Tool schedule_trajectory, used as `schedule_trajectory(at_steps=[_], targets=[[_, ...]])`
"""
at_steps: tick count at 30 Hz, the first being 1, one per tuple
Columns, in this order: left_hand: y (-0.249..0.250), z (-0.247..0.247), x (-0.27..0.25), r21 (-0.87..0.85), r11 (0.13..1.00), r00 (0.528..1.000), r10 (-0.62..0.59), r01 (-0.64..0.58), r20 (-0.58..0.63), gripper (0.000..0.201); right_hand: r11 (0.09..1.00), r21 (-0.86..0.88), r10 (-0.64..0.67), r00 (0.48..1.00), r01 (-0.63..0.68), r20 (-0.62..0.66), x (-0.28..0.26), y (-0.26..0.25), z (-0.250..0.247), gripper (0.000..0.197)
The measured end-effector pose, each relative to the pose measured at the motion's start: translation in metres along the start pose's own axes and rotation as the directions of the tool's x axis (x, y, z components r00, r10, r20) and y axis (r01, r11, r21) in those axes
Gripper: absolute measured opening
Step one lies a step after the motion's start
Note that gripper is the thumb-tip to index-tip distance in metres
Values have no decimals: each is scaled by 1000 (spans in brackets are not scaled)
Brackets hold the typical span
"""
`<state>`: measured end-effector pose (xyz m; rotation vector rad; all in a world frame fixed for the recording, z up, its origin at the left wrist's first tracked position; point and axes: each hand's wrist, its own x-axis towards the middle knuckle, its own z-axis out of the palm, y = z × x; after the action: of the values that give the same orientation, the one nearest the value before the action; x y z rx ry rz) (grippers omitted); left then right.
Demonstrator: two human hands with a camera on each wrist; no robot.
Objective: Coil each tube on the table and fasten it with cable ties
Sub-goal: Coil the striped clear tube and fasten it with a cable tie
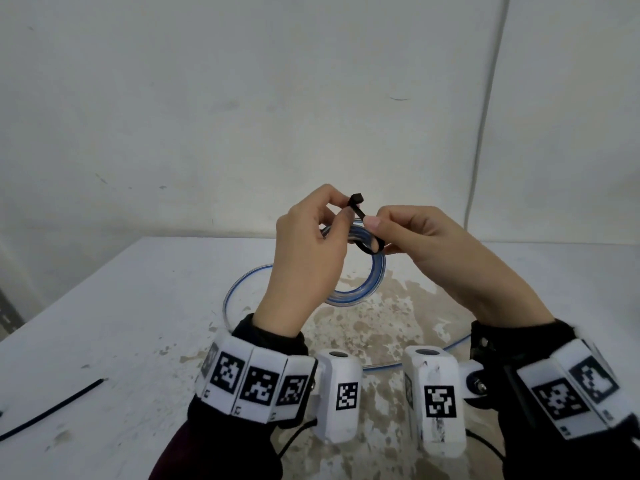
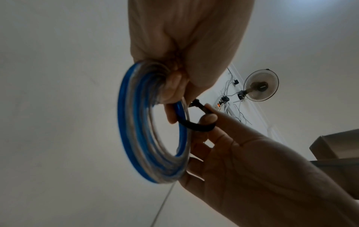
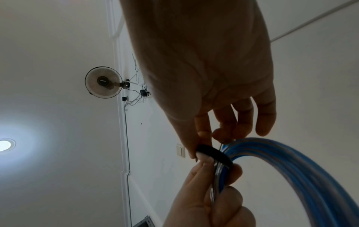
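Note:
A coil of clear tube with a blue stripe (image 1: 375,271) is held up above the table, also seen as a ring (image 2: 136,122) and an arc (image 3: 291,165) in the wrist views. My left hand (image 1: 311,244) grips the top of the coil and pinches the head end of a black cable tie (image 1: 360,209). The tie (image 2: 196,124) loops around the coil's strands (image 3: 213,153). My right hand (image 1: 415,233) pinches the tie's strap between thumb and forefinger. A loose length of tube (image 1: 235,289) trails from the coil down onto the table.
A white table (image 1: 121,306) with a worn brownish patch (image 1: 381,323) lies below my hands. A thin black cable tie (image 1: 52,407) rests near the left front edge. A white wall stands close behind. The wrist views show a wall fan (image 3: 103,83).

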<state>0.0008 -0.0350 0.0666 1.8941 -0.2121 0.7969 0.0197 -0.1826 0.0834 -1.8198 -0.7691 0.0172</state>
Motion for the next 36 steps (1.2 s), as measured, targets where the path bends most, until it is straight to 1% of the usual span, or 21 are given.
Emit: schedule_trajectory(at_steps=[3,6,8,12,19,23,29,36], targets=[[-1,-2,2,-14,999,999,-47,47,-16,14,1000,-8,4,1000,-4,-5,0,-2,2,35],[0,-2,2,-24,998,997,-66,65,-29,22,1000,1,-4,1000,4,-17,0,-3,1,34],[2,-2,1,-25,997,997,-71,71,-26,23,1000,7,-6,1000,6,-17,0,-3,0,33],[5,-1,-1,-11,999,998,-52,51,-20,20,1000,13,-18,998,19,-56,2,0,0,36],[9,0,-2,-45,999,999,-29,29,-13,16,998,28,-43,990,47,-131,2,-3,1,40],[8,1,-2,-39,999,1000,-16,15,-25,16,998,42,-50,988,57,-145,2,-5,5,42],[11,-1,-3,-49,999,1000,-7,6,-8,16,994,70,-70,985,82,-156,2,-7,7,36],[17,-2,-4,-58,997,999,-43,43,11,16,992,83,-83,982,98,-172,3,-7,8,36]])
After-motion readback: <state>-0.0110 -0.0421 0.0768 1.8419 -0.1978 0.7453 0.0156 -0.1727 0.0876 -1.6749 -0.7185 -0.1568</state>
